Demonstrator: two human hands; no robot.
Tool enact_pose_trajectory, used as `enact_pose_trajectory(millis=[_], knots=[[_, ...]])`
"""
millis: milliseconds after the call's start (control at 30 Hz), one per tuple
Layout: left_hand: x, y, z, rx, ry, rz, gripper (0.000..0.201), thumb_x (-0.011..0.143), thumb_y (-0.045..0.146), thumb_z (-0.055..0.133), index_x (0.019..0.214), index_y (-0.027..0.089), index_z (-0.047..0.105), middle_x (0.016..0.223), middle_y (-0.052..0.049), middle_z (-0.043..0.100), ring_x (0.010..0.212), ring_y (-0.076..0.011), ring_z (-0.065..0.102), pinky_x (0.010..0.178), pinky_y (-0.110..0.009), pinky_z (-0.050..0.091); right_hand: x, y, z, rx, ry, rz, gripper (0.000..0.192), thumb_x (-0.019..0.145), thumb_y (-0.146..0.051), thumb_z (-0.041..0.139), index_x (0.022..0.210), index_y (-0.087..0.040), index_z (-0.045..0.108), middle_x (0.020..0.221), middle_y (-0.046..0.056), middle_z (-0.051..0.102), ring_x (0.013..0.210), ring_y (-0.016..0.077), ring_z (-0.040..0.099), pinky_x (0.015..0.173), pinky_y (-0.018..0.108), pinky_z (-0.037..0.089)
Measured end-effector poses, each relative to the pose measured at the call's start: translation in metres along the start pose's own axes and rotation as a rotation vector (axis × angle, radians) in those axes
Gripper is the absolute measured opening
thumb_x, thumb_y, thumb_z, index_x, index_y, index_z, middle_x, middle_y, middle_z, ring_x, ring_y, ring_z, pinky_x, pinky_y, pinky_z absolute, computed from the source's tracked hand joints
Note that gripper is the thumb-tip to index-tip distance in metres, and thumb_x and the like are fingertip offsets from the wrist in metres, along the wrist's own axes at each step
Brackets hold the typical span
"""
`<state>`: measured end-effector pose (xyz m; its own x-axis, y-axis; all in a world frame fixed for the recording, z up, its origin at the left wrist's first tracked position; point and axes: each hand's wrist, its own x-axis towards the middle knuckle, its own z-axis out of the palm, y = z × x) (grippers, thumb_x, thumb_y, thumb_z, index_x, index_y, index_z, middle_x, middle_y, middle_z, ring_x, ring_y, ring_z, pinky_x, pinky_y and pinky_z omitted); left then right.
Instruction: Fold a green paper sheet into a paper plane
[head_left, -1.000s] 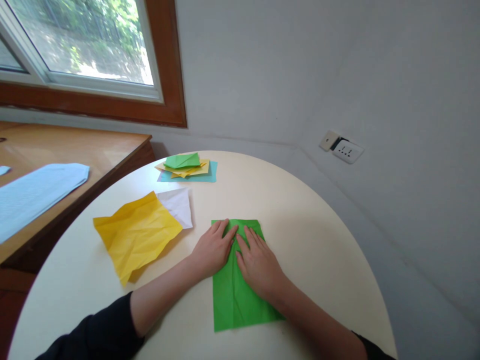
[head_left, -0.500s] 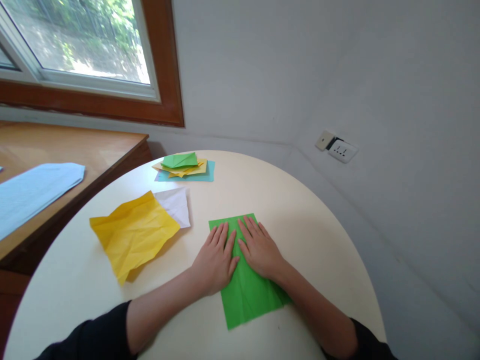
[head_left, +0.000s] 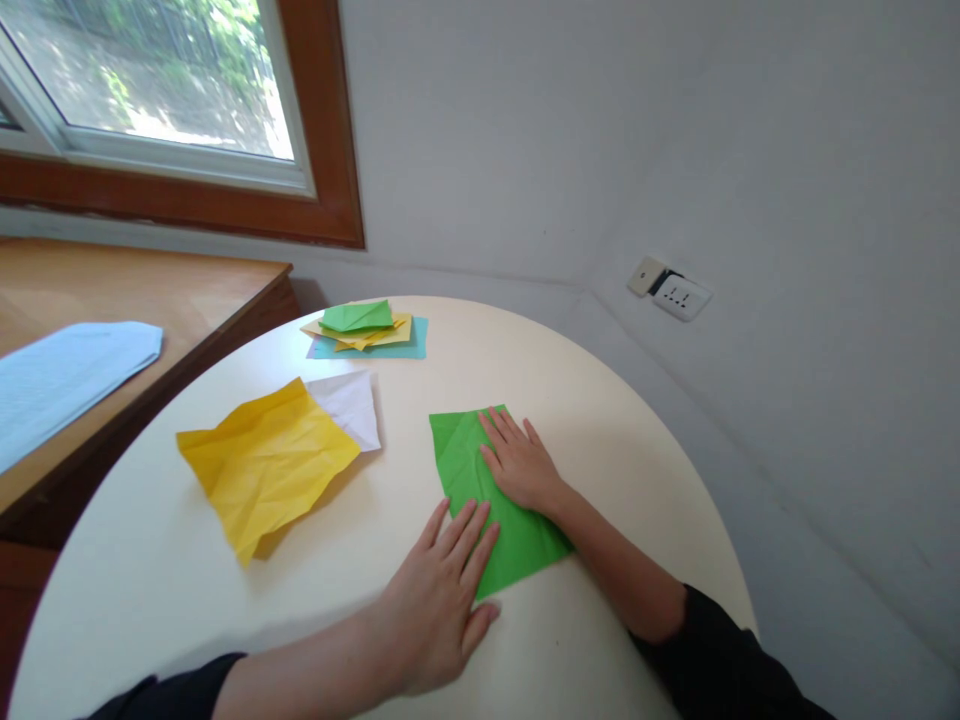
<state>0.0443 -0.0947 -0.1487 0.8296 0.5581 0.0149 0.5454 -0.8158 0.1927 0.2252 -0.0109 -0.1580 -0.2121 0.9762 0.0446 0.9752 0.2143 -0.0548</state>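
Green paper (head_left: 465, 465) – folded, flat, askew on table (head_left: 600, 400)

bare table (head_left: 615, 420) right of green sheet (head_left: 461, 450), yellow paper (head_left: 262, 465) crowding left, stack (head_left: 367, 330) behind

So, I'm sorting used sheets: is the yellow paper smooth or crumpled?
Crumpled, though opened out: the yellow paper lies spread on the table, its surface crossed by many creases, overlapping a white sheet.
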Motion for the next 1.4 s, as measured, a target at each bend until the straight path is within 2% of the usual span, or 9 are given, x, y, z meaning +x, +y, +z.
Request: enact_pose_trajectory(millis=[267, 400, 500, 600, 700, 800, 933, 1067, 1400], knots=[[0.003, -0.001, 0.0, -0.006, -0.003, -0.024, 0.062, 0.091, 0.045, 0.024, 0.139, 0.006, 0.028, 0.145, -0.017, 0.023, 0.137, -0.0281, 0.015, 0.111, -0.049, 0.013, 0.033, 0.016, 0.003, -0.003, -0.001, 0.056, 0.051, 0.093, -0.033, 0.025, 0.141, -0.015, 0.025, 0.148, 0.008, 0.024, 0.136, 0.0231, 0.022, 0.109, 0.05, 0.018], [0.004, -0.003, 0.003, 0.0, 0.016, -0.034, 0.064, 0.09, 0.047, 0.024, 0.139, 0.006, 0.027, 0.145, -0.018, 0.022, 0.137, -0.0278, 0.015, 0.111, -0.047, 0.015, 0.03, 0.013, 0.002, -0.051, 0.163, 0.09, 0.05, 0.091, -0.03, 0.031, 0.136, -0.007, 0.034, 0.145, 0.015, 0.029, 0.135, 0.0261, 0.024, 0.11, 0.05, 0.014], [0.005, -0.004, 0.005, 0.003, 0.025, -0.036, 0.064, 0.091, 0.047, 0.022, 0.139, 0.006, 0.027, 0.145, -0.018, 0.022, 0.137, -0.0275, 0.015, 0.111, -0.047, 0.015, 0.01, 0.001, -0.003, -0.077, 0.269, -0.03, 0.045, 0.09, -0.018, 0.029, 0.131, -0.005, 0.042, 0.142, 0.015, 0.034, 0.134, 0.0241, 0.028, 0.112, 0.047, 0.013], [0.005, -0.004, 0.005, -0.002, 0.024, -0.034, 0.065, 0.091, 0.048, 0.021, 0.139, 0.005, 0.026, 0.145, -0.019, 0.022, 0.136, -0.0285, 0.016, 0.111, -0.047, 0.014, -0.014, -0.018, -0.012, -0.013, 0.203, -0.107, 0.043, 0.091, -0.016, 0.027, 0.126, -0.005, 0.049, 0.133, 0.016, 0.048, 0.125, 0.0216, 0.042, 0.108, 0.04, 0.028], [0.006, -0.003, 0.005, -0.009, 0.022, -0.034, 0.066, 0.09, 0.048, 0.021, 0.138, 0.004, 0.028, 0.144, -0.02, 0.026, 0.136, -0.0302, 0.018, 0.111, -0.047, 0.013, -0.03, -0.033, -0.018, 0.068, 0.116, -0.163, 0.044, 0.092, -0.019, 0.024, 0.128, -0.005, 0.046, 0.136, 0.015, 0.045, 0.128, 0.0208, 0.038, 0.107, 0.037, 0.031], [0.006, -0.003, 0.005, -0.001, 0.019, -0.042, 0.066, 0.09, 0.049, 0.023, 0.137, 0.004, 0.032, 0.142, -0.019, 0.03, 0.135, -0.0309, 0.021, 0.111, -0.046, 0.013, -0.03, -0.036, -0.017, 0.133, -0.022, -0.158, 0.048, 0.094, -0.029, 0.023, 0.133, -0.006, 0.04, 0.139, 0.015, 0.04, 0.131, 0.0211, 0.033, 0.108, 0.039, 0.03], [0.005, -0.003, 0.005, -0.01, 0.014, -0.039, 0.066, 0.09, 0.049, 0.021, 0.139, 0.005, 0.027, 0.145, -0.019, 0.025, 0.136, -0.0301, 0.018, 0.111, -0.046, 0.012, -0.014, -0.025, -0.007, 0.122, -0.094, -0.153, 0.052, 0.094, -0.039, 0.024, 0.14, -0.015, 0.028, 0.147, 0.009, 0.025, 0.137, 0.0231, 0.019, 0.11, 0.046, 0.02], [0.005, -0.004, 0.003, -0.037, -0.016, -0.037, 0.066, 0.091, 0.048, 0.019, 0.14, 0.004, 0.023, 0.146, -0.019, 0.018, 0.137, -0.0302, 0.014, 0.111, -0.048, 0.011, 0.01, -0.012, -0.002, 0.071, -0.077, -0.12, 0.054, 0.094, -0.043, 0.022, 0.141, -0.017, 0.026, 0.148, 0.008, 0.022, 0.137, 0.0221, 0.017, 0.111, 0.044, 0.017], [0.002, -0.002, -0.004, -0.107, -0.059, -0.054, 0.066, 0.091, 0.048, 0.015, 0.141, 0.005, 0.02, 0.147, -0.018, 0.013, 0.137, -0.0292, 0.008, 0.112, -0.046, 0.007, 0.059, 0.013, 0.005, 0.037, -0.057, -0.033, 0.059, 0.092, -0.047, 0.014, 0.143, -0.017, 0.021, 0.15, 0.006, 0.018, 0.138, 0.0213, 0.015, 0.112, 0.042, 0.012]])
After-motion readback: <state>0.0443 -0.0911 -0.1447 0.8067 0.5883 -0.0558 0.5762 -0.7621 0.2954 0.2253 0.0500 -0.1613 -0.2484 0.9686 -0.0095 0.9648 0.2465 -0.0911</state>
